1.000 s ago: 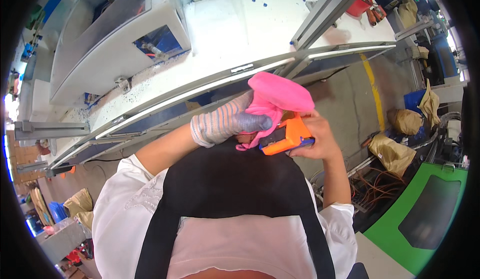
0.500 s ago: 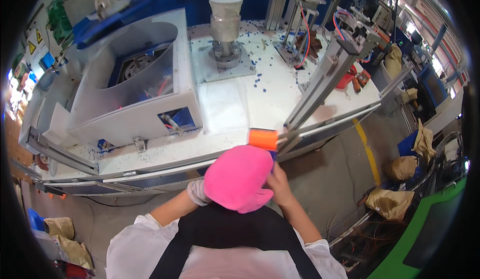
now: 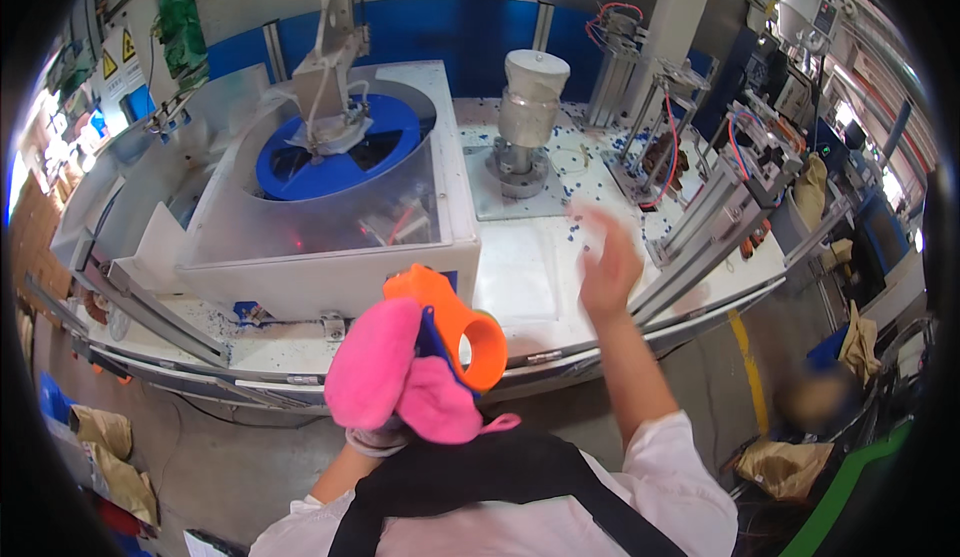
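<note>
A pink mitt (image 3: 375, 372) covers my left hand, hiding its fingers, and presses against an orange and blue plastic part (image 3: 486, 351). That part has a round orange ring at one end and a blue piece along the mitt's side. My bare right hand (image 3: 610, 267) hangs above the white table, empty, its fingers stretched out and partly smeared by motion. Just left of it lies a flat white sheet (image 3: 515, 272). Beyond stands a metal pedestal with a white cup-shaped top (image 3: 537, 75).
A translucent box (image 3: 330, 279) holds a blue spoked wheel (image 3: 395, 122), with a machine arm (image 3: 325, 87) over it. Metal posts (image 3: 690, 247) and wired fixtures stand at the right. Blue bits are scattered on the white table (image 3: 570, 197). Brown bags (image 3: 785, 465) lie on the floor.
My right hand has left the plastic part and moved up and right over the table. The mitted left hand has shifted left with the part. The blue wheel now sits in the box.
</note>
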